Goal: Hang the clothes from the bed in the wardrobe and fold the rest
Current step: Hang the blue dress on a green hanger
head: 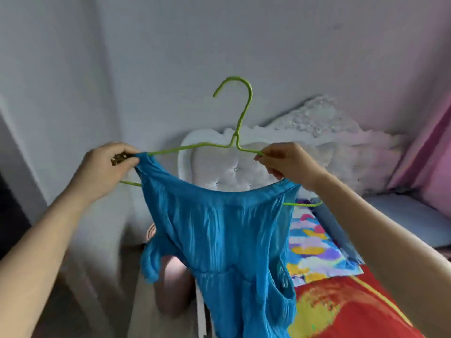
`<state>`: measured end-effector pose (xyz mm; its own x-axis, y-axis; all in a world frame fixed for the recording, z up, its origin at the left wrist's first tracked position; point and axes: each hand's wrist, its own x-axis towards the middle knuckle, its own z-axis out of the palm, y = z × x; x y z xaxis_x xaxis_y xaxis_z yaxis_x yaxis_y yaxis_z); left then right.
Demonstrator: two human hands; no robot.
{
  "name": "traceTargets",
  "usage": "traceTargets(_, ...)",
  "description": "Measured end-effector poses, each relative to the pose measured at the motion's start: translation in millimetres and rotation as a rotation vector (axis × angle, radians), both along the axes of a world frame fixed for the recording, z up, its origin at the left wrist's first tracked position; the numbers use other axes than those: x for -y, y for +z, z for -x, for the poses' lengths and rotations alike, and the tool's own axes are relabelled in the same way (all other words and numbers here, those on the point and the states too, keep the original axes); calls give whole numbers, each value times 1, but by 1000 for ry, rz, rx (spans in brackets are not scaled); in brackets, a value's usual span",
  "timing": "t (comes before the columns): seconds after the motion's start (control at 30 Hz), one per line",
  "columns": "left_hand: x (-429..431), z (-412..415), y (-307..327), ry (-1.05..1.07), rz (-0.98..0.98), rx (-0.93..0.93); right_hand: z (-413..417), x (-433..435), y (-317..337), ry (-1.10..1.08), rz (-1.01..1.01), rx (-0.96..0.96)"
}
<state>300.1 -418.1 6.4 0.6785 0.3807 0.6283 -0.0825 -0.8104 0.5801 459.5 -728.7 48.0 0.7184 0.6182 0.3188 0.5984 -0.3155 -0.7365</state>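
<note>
A bright blue crinkled garment (227, 240) hangs in front of me, its wide neckline stretched between my hands. A green wire hanger (240, 118) is held upright, hook at the top, its arms partly inside the neckline. My left hand (109, 164) pinches the garment's left shoulder over the hanger's left arm. My right hand (288, 162) grips the hanger's right arm and the garment's right edge beneath it. The hanger's lower bar shows at both sides of the cloth.
The bed (341, 308) lies at the lower right with a red and yellow cover and a multicoloured cloth (314, 250). A white tufted headboard (317, 142) stands against the pale wall. A pink curtain (429, 152) hangs at the right. A pale chair (170, 284) is below the garment.
</note>
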Motion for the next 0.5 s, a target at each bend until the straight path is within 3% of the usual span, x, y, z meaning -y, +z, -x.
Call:
traceTargets(0.23,-54,111,12,285,-25,75,53,-94,22,267,6,19)
traceTargets(0.5,-102,195,25,347,-51,214,124,-160,46,357,-9,22)
